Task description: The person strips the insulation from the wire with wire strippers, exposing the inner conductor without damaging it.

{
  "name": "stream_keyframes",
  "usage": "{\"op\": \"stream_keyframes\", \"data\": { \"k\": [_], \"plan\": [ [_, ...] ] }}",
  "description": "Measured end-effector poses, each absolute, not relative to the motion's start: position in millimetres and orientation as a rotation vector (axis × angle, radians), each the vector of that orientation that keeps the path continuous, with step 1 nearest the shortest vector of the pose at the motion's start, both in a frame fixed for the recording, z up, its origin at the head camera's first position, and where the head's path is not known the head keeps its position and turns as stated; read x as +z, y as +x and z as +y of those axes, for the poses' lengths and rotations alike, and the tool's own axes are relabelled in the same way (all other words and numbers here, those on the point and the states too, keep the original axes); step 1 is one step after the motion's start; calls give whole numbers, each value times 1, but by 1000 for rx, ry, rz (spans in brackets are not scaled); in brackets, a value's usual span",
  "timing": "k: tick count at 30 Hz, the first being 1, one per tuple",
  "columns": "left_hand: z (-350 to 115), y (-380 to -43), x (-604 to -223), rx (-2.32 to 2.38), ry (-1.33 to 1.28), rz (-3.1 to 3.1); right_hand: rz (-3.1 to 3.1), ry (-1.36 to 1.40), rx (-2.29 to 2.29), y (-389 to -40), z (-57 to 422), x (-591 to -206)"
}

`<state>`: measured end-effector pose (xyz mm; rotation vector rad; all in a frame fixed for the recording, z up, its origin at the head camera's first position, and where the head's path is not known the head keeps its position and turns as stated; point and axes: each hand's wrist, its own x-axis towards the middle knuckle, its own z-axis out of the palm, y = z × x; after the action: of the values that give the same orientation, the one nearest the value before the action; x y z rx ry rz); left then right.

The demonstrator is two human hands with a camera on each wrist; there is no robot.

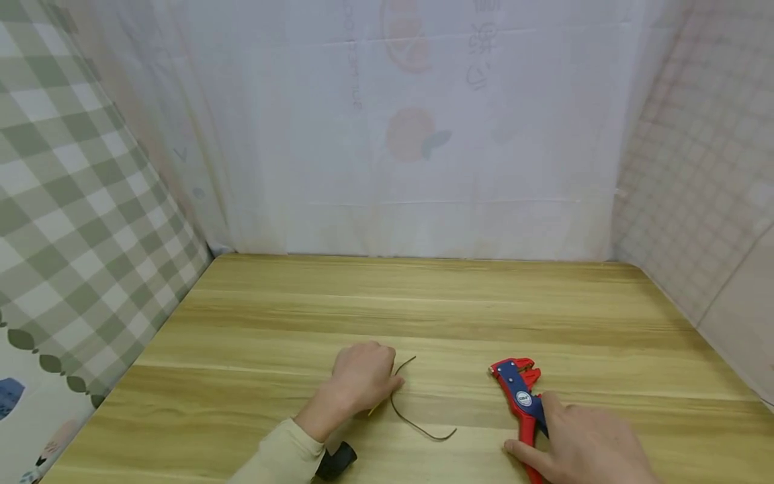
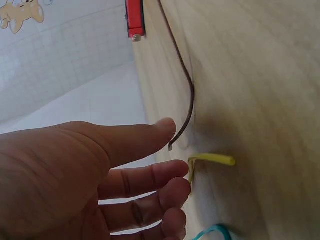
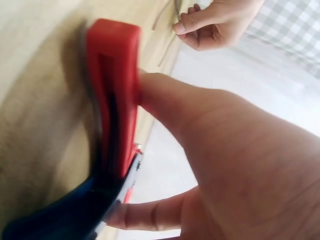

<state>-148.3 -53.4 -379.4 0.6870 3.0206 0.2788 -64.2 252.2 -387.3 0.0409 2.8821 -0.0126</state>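
Holding left hand [image 1: 365, 373] loosely open, thumb and fingers apart, beside yellow wire [image 2: 215, 158] and brown wire [image 2: 192, 95] on surface [image 1: 272, 323]; farther right, gripping red-and-blue tool [image 1: 524, 398] with right hand [image 1: 589, 437]. Seemingly barely begun: tool-ready, yet to pick up either wire or bring wire and tool together.

We're in a homely curtained booth: wood-grain tabletop [image 1: 290, 309] under the left hand [image 1: 365, 373], fruit-printed sheet [image 1: 314, 148] beyond, checked cloth [image 1: 78, 175] leftward

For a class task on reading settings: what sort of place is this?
Probably a small makeshift workspace: a wooden table with patterned sheets around three sides, plus a red-and-blue tool and a brown wire.
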Motion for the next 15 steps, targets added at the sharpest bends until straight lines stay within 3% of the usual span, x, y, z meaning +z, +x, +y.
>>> {"op": "stream_keyframes", "data": {
  "k": [15],
  "plan": [
    [-53,-147,-385,294,675,3034,2874,69,-87,-71,248,-394]
  ]
}}
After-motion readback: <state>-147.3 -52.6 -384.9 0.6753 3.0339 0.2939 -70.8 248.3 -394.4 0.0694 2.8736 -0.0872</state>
